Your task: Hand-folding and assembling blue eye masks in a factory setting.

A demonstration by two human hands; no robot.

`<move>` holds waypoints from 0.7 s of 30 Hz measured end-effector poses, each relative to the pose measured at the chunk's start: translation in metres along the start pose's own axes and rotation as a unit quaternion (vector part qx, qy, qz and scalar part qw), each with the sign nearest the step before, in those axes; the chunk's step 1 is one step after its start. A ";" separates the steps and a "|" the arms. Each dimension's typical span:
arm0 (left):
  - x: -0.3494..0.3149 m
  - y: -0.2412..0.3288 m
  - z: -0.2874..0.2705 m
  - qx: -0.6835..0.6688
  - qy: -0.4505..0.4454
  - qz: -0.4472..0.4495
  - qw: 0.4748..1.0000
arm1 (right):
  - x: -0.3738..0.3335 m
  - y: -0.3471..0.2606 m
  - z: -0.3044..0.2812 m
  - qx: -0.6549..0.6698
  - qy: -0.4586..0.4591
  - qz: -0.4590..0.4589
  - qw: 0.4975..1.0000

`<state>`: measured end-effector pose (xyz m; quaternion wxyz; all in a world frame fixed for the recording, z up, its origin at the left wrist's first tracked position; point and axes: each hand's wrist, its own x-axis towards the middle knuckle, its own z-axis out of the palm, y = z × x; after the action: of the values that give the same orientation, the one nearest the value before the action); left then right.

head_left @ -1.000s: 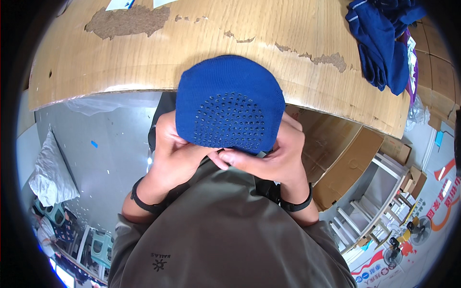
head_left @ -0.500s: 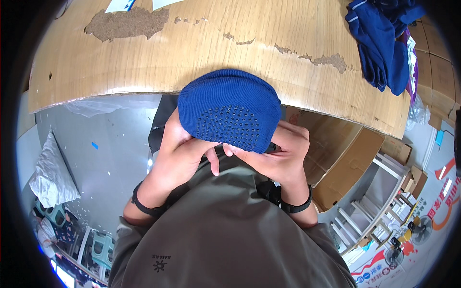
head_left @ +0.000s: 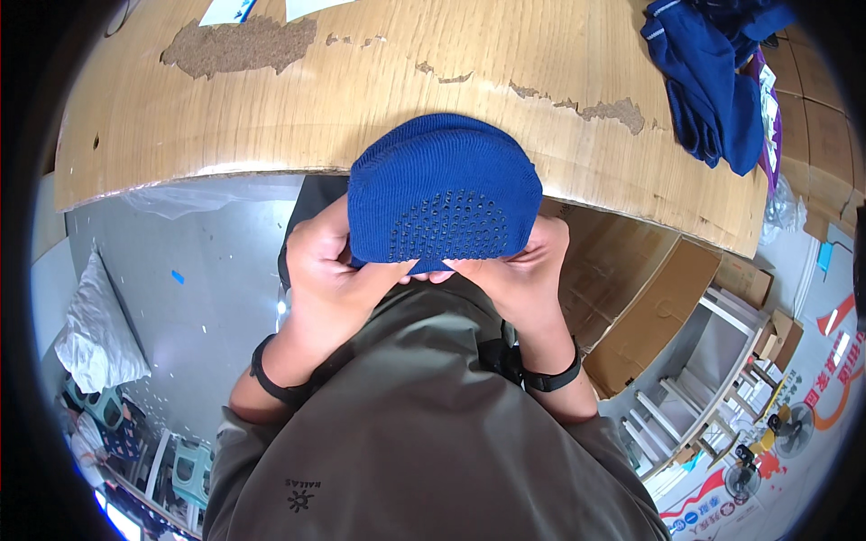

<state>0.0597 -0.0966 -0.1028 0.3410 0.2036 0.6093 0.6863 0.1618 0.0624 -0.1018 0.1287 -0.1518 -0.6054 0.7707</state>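
Observation:
A blue ribbed knit grip sock [head_left: 442, 171] with a patch of black rubbery dots is spread wide between my hands, in front of the table's near edge. My left hand [head_left: 332, 261] grips its left side and lower edge, the thumb lying along the bottom of the dotted patch. On the other side, my right hand [head_left: 516, 266] holds the lower right edge, its thumb pointing inward toward the left one. Most of my other fingers are behind or beneath the fabric, hidden from view.
Blue knit fabric [head_left: 713, 99] lies heaped at the table's right end. The wooden table [head_left: 271, 117] has a peeled surface. Below it on the right stands an open cardboard box [head_left: 645, 316]; a white sack [head_left: 101, 325] is on the floor at left.
The sock has moved slightly up and to the right, farther over the table edge. My left fingers, one of which hung loose below, are now tucked under the fabric; both thumbs lie along its lower edge.

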 end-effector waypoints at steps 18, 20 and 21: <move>-0.006 -0.012 0.012 -0.069 0.072 0.049 0.994 | 0.001 -0.008 0.012 -0.108 0.045 -0.008 0.993; -0.006 -0.013 0.012 -0.080 0.093 0.044 0.991 | 0.003 -0.010 0.012 -0.214 0.023 -0.026 0.976; -0.006 -0.015 0.011 -0.086 0.095 0.057 0.990 | 0.004 -0.013 0.016 -0.235 0.043 -0.054 0.969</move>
<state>0.0745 -0.0928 -0.1150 0.2582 0.1421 0.5654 0.7704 0.1521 0.0524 -0.0859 0.1570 -0.1777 -0.7708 0.5913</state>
